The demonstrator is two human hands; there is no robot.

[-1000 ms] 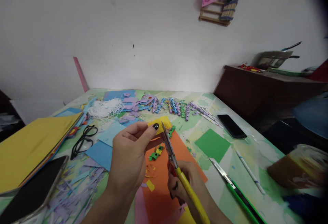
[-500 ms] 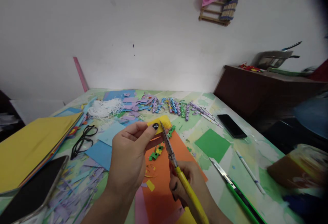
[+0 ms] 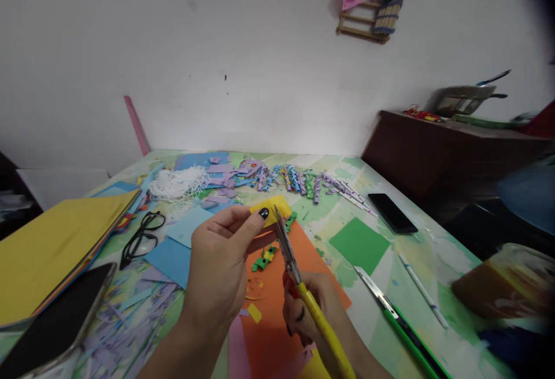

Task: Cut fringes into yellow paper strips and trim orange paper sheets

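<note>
Between thumb and fingers, my left hand pinches a small piece of yellow paper whose right end looks fringed. My right hand is wrapped round scissors with yellow handles, their blades lying across the yellow paper. Beneath both hands is an orange sheet. Small green-and-yellow cut pieces and a yellow scrap rest on that sheet. The lower fingers of my right hand are partly hidden by the scissors' handle.
A green cutter knife, a green square and a black phone lie to the right. On the left are eyeglasses, stacked coloured sheets, another phone and purple scraps. White string and curled paper strips lie behind.
The scissors and my right hand have shifted slightly, the blade tips moving a little to the right along the yellow paper. My left hand keeps its pinch with barely any movement.
</note>
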